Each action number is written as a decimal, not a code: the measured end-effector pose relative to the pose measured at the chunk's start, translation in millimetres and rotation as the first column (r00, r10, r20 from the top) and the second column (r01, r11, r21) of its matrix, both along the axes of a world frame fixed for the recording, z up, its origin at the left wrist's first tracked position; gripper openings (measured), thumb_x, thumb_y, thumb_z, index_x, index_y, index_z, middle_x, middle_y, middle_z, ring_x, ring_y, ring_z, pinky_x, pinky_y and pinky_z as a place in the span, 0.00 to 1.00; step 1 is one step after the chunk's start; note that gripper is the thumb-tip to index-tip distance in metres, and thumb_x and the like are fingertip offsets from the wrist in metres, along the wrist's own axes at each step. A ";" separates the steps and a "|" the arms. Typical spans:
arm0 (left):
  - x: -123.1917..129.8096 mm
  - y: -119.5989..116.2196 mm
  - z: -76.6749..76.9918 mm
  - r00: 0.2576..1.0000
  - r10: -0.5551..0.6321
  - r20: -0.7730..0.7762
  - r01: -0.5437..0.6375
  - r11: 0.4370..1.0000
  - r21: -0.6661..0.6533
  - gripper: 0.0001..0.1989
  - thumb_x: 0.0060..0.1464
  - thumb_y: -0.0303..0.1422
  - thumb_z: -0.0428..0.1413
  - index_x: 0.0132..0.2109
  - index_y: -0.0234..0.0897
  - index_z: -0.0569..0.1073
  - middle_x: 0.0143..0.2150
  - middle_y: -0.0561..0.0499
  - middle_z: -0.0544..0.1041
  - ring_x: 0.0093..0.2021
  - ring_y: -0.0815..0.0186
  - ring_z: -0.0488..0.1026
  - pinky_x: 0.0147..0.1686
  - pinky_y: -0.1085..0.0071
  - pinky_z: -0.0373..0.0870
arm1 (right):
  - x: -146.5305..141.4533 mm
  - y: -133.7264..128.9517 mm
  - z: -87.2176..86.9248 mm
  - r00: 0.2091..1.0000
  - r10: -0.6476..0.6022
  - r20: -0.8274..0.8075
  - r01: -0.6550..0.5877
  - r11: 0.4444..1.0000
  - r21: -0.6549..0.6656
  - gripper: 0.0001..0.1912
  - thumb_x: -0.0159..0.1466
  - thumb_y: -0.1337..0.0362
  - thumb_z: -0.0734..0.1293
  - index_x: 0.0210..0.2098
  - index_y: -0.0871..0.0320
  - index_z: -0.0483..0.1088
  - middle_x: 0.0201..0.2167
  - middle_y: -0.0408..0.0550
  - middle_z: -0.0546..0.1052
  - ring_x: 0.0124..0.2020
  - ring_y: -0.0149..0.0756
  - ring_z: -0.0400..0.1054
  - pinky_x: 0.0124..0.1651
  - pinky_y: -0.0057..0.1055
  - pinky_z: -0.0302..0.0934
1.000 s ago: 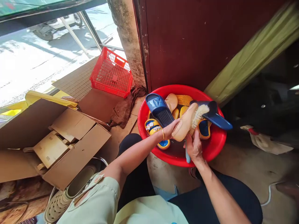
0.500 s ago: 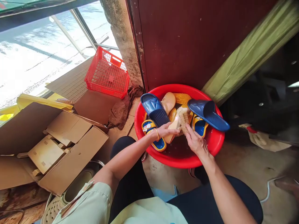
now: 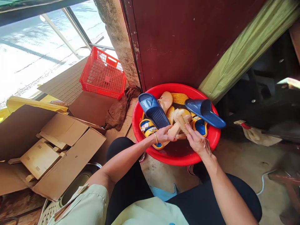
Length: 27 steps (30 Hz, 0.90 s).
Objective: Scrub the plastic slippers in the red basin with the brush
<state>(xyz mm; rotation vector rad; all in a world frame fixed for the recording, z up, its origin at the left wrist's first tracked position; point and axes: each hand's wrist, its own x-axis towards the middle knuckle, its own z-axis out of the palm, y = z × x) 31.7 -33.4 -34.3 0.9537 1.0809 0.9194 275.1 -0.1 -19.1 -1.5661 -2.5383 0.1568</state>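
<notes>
A red basin [image 3: 161, 158] holds water and several slippers. Over its near middle, my left hand [image 3: 165, 134] grips a beige slipper [image 3: 173, 130]. My right hand [image 3: 195, 139] is closed on a scrubbing brush [image 3: 181, 120], whose bristles lie against that slipper. A large blue slipper [image 3: 153, 109] leans on the basin's left side, and another blue slipper [image 3: 206, 112] rests across the right rim. Small yellow-and-blue slippers [image 3: 199, 124] sit at both sides. Behind the brush lie a beige slipper [image 3: 166, 100] and yellow soles [image 3: 179, 98].
A red plastic crate [image 3: 103, 73] stands at the back left beside a brown cloth [image 3: 117, 114]. Open cardboard boxes [image 3: 70, 162] with wooden pieces are at the left. Behind the basin are a dark red panel [image 3: 178, 40] and a green curtain [image 3: 248, 50].
The brush and the held slipper have shifted slightly against each other, and the slipper now sits lower and more tilted. The whole view has moved a little, with both hands keeping their holds.
</notes>
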 end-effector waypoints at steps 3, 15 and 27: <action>-1.3 0.2 1.2 0.949 -0.044 -0.312 0.077 0.993 0.094 0.40 0.35 0.45 0.72 0.56 0.36 0.75 0.42 0.49 0.79 0.43 0.57 0.75 0.44 0.67 0.71 | 4.7 5.0 3.6 0.985 -0.170 0.040 0.169 0.985 0.031 0.29 0.73 0.58 0.57 0.72 0.50 0.56 0.40 0.55 0.79 0.31 0.40 0.73 0.29 0.30 0.62; -3.0 -2.1 -0.1 0.897 -0.053 -0.440 0.158 0.966 0.205 0.36 0.38 0.43 0.70 0.55 0.36 0.76 0.39 0.48 0.79 0.39 0.57 0.75 0.43 0.66 0.71 | -8.1 -0.9 8.8 0.982 -0.155 0.103 0.151 0.987 0.047 0.29 0.73 0.59 0.56 0.72 0.49 0.55 0.40 0.55 0.78 0.29 0.38 0.72 0.27 0.29 0.59; -15.9 -0.8 16.0 0.963 -0.086 -0.256 0.093 0.995 0.018 0.40 0.33 0.40 0.71 0.56 0.35 0.74 0.40 0.49 0.79 0.42 0.57 0.76 0.42 0.67 0.72 | 9.0 18.9 -3.3 0.974 -0.228 -0.018 0.227 0.973 -0.044 0.32 0.72 0.60 0.56 0.74 0.53 0.50 0.49 0.58 0.80 0.39 0.48 0.77 0.34 0.35 0.67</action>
